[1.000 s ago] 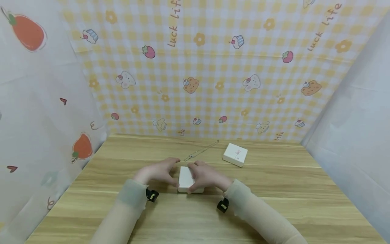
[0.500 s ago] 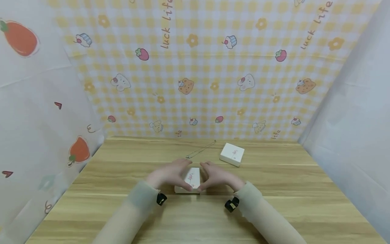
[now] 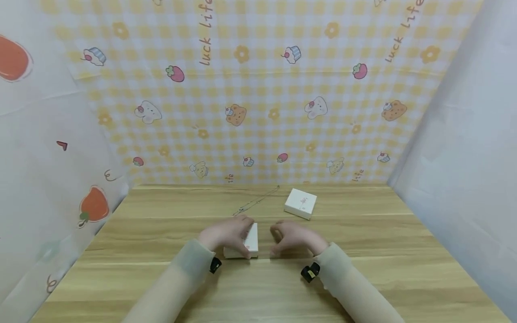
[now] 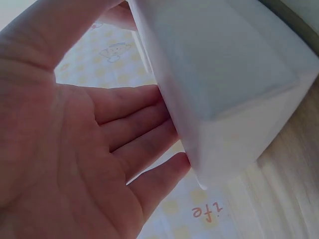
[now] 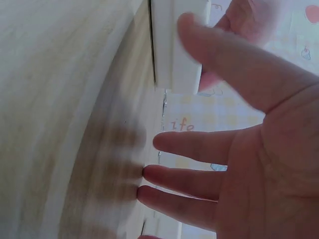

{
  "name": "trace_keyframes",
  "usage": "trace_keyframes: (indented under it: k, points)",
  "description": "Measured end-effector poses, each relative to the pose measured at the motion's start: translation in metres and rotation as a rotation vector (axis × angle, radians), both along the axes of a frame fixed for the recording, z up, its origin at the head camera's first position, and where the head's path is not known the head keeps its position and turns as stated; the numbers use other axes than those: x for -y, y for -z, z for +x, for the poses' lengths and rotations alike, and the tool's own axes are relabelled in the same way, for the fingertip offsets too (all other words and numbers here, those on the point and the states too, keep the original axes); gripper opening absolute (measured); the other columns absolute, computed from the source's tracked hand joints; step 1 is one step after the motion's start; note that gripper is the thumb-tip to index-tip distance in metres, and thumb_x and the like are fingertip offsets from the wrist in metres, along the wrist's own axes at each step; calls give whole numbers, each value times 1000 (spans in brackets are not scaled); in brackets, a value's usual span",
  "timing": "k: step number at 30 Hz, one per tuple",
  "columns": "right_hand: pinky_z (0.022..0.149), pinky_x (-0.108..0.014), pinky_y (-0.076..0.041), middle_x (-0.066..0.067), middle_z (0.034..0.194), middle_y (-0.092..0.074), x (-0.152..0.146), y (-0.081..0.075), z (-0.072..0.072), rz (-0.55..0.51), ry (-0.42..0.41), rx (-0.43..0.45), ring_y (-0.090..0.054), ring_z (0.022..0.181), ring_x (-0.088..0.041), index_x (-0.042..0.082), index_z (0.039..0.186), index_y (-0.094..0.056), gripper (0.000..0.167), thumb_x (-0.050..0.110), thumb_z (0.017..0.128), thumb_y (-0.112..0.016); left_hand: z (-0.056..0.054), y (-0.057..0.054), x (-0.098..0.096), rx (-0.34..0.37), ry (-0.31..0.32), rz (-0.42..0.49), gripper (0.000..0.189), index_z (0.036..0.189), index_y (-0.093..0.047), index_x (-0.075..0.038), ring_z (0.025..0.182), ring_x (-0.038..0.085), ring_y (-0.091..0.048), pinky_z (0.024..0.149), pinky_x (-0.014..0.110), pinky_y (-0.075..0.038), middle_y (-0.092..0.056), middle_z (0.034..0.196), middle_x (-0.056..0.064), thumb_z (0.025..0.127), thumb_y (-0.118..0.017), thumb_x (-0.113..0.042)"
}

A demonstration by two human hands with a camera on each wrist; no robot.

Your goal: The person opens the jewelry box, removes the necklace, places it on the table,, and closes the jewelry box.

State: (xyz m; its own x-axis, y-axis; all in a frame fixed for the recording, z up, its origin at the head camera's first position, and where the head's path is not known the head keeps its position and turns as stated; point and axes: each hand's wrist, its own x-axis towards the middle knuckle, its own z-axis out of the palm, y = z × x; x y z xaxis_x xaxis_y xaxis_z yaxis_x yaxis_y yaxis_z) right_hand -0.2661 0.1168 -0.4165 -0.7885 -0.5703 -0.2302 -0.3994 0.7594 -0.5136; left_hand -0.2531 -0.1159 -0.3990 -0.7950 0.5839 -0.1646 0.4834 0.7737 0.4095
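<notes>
A small white lidded box [image 3: 252, 240] sits on the wooden table, partly hidden under my left hand [image 3: 228, 234]. That hand holds it across the top, thumb at the near edge and fingers toward the far edge. In the left wrist view, several fingertips meet the white face of the box [image 4: 234, 64]. My right hand [image 3: 295, 237] is off to the right of the box, holding nothing, thumb and fingers spread. In the right wrist view, its fingertips [image 5: 149, 172] are right at the wood, and the thumb overlaps the box [image 5: 187, 69]. A thin chain necklace [image 3: 256, 203] lies behind the box.
A second white box [image 3: 300, 203] with a small pink print stands at the back right of the table [image 3: 363, 242]. A yellow checked cloth [image 3: 266, 89] hangs along the back edge, with pale cloths on both sides.
My right hand has left the box and moved right of it. My left hand has come from beside the box onto its top. The view has shifted slightly; the boxes and necklace stay put.
</notes>
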Motion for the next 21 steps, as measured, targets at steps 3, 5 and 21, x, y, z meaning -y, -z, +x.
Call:
trace_keyframes:
  k: [3, 5, 21]
  points:
    - [104, -49, -38, -17, 141, -48, 1, 1, 2, 31, 10, -22, -47, 126, -34, 2, 135, -53, 79, 34, 70, -85, -1, 1, 1, 3, 1, -1, 94, 140, -44, 0, 100, 16, -53, 91, 36, -47, -53, 124, 6, 65, -90, -32]
    - [105, -49, -37, -18, 143, -45, 2, 2, 4, 65, 1, -53, -46, 127, -35, 1, 135, -54, 80, 33, 68, -87, -2, 1, 2, 4, -2, -9, 92, 139, -45, -1, 97, 15, -52, 89, 35, -47, -54, 122, 4, 65, -90, -31]
    - [105, -48, -37, -19, 144, -43, 4, 6, 10, 169, -55, -181, -42, 130, -36, 4, 136, -53, 83, 35, 67, -87, -5, -6, 53, 67, -130, -3, 96, 143, -38, 4, 107, 23, -54, 93, 43, -46, -48, 136, 14, 64, -90, -16]
